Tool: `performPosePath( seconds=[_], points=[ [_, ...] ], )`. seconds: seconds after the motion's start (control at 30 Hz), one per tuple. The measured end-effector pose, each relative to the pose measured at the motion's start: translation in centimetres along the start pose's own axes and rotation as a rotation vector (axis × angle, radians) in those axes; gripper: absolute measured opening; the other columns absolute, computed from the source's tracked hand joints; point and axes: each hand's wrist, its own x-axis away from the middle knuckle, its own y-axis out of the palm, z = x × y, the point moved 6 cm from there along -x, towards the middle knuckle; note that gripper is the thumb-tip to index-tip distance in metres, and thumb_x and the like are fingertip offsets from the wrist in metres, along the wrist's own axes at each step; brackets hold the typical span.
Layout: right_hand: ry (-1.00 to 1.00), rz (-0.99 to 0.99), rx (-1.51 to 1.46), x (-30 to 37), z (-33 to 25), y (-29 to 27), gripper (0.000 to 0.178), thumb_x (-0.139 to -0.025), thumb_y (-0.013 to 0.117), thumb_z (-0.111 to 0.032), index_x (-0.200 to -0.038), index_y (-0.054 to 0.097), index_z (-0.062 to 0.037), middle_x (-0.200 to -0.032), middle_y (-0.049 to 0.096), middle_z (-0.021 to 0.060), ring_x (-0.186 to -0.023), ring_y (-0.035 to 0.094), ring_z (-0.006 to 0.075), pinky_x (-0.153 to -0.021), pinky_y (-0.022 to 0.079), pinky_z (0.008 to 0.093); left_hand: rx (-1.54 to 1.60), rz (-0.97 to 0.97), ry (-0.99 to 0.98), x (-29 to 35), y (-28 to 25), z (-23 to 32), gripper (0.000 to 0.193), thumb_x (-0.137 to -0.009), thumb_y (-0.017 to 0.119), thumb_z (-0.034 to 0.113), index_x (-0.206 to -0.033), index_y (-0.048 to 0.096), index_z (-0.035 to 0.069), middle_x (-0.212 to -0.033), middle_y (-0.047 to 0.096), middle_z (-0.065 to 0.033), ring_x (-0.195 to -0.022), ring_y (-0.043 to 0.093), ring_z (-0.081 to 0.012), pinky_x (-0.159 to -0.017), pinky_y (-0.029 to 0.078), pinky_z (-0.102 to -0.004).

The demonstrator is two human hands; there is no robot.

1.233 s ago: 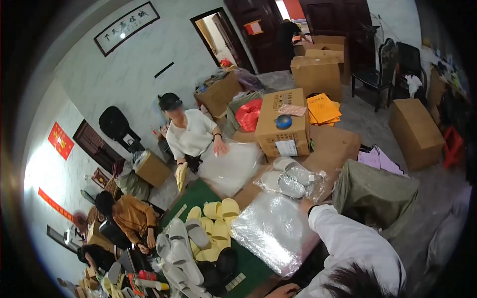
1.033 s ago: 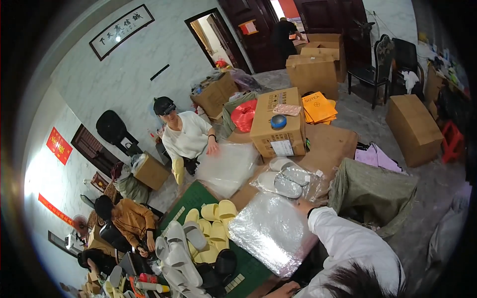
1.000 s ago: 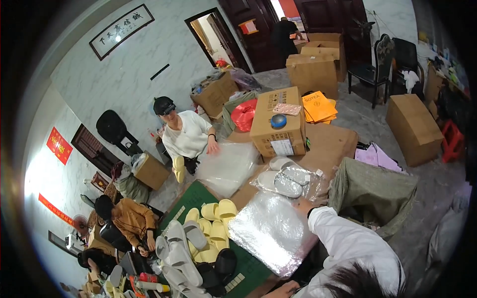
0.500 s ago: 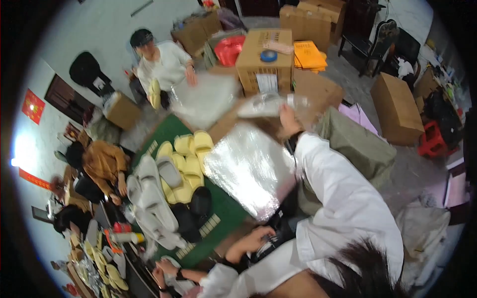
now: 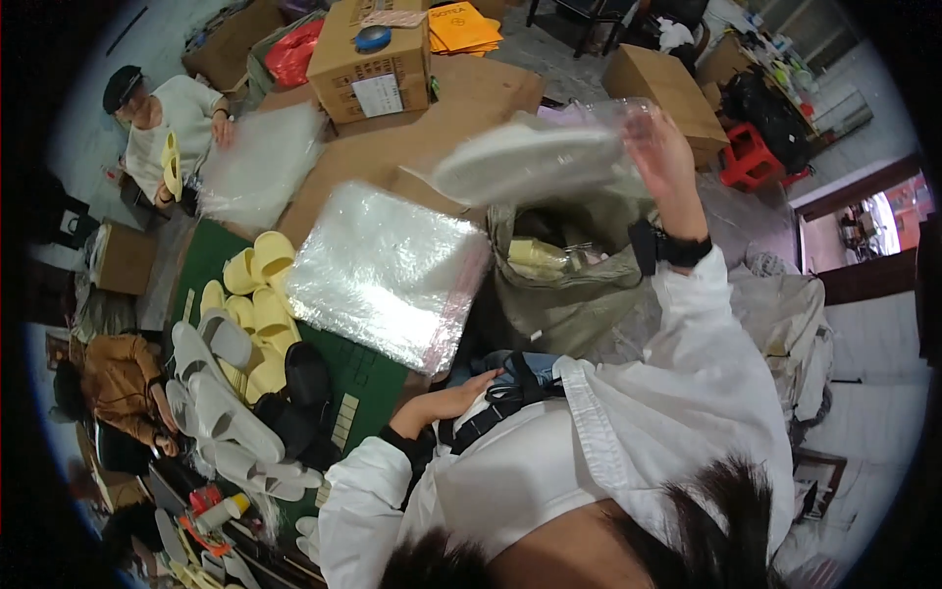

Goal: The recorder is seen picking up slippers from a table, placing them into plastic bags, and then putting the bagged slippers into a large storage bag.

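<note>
My right hand is raised at the right, fingers closed on one end of a clear plastic bag with pale slippers in it. The bag is blurred by motion and hangs over an open olive sack. Inside that sack lie yellow slippers in clear wrapping. My left hand rests at my waist beside a black strap, fingers stretched out and holding nothing. Ahead of it on the table lies a stack of clear plastic bags.
Yellow slippers, grey slippers and black slippers cover the green mat at left. A carton with blue tape stands on the table's far side. A co-worker holds a yellow slipper; another person sits at left.
My right hand has carried the bagged slippers from above the table rightward, over the sack. The view has turned right, bringing the sack's opening into sight. My left hand stays near my waist.
</note>
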Motion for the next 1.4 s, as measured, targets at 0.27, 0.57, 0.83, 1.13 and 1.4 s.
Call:
performPosePath(
  seconds=[0.27,0.57,0.83,1.13,1.4],
  points=[
    [0.039,0.277,0.182,3.4,6.4,-10.1,0.014,-0.092,0.048,-0.020,-0.096,0.052,-0.0071,-0.093,0.055,0.0045,-0.085,0.054,0.0193,-0.078,0.045,0.0349,-0.568,-0.222,-0.085,-6.5,-2.7,2.0,0.069,-0.089,0.045,0.046,-0.139,0.020,0.005,-0.139,0.028,-0.0220,-0.128,0.029,-0.0313,-0.104,0.026,-0.0341],
    [0.324,0.036,-0.193,3.8,14.9,-11.3,0.010,-0.090,0.049,-0.016,-0.091,0.052,-0.0065,-0.089,0.057,0.0053,-0.084,0.055,0.0187,-0.082,0.044,0.0343,-0.166,-0.199,-0.024,-5.6,-2.7,1.9,0.067,-0.089,0.051,0.039,-0.140,0.019,0.009,-0.141,0.027,-0.0165,-0.127,0.033,-0.0267,-0.103,0.028,-0.0318],
    [0.160,0.084,0.809,-0.1,24.7,-25.2,0.014,-0.086,0.052,-0.014,-0.073,0.052,-0.0061,-0.066,0.043,-0.0002,-0.061,0.039,0.0107,-0.060,0.036,0.0263,0.011,0.488,-0.036,-3.4,-5.5,-2.9,0.056,-0.087,0.053,0.020,-0.137,0.029,0.013,-0.129,0.042,-0.0202,-0.117,0.043,-0.0284,-0.096,0.036,-0.0372],
    [0.816,-1.246,2.174,2.2,37.0,-29.3,0.046,-0.091,0.032,-0.034,-0.104,0.062,-0.0011,-0.101,0.061,0.0228,-0.110,0.049,0.0352,-0.106,0.008,0.0530,-0.310,0.991,-0.440,-2.8,-7.2,-10.3,0.067,-0.079,0.057,0.029,-0.138,0.026,0.021,-0.135,0.024,-0.0321,-0.119,0.034,-0.0491,-0.095,0.032,-0.0552],
    [0.780,-0.576,2.035,1.4,37.0,-28.4,0.046,-0.085,0.043,-0.035,-0.108,0.060,0.0013,-0.108,0.059,0.0200,-0.120,0.040,0.0329,-0.110,0.009,0.0453,-0.530,0.918,-0.485,-2.3,-6.5,-5.6,0.056,-0.084,0.053,0.034,-0.135,0.034,0.022,-0.136,0.030,-0.0244,-0.121,0.035,-0.0439,-0.095,0.025,-0.0630]
  ],
)
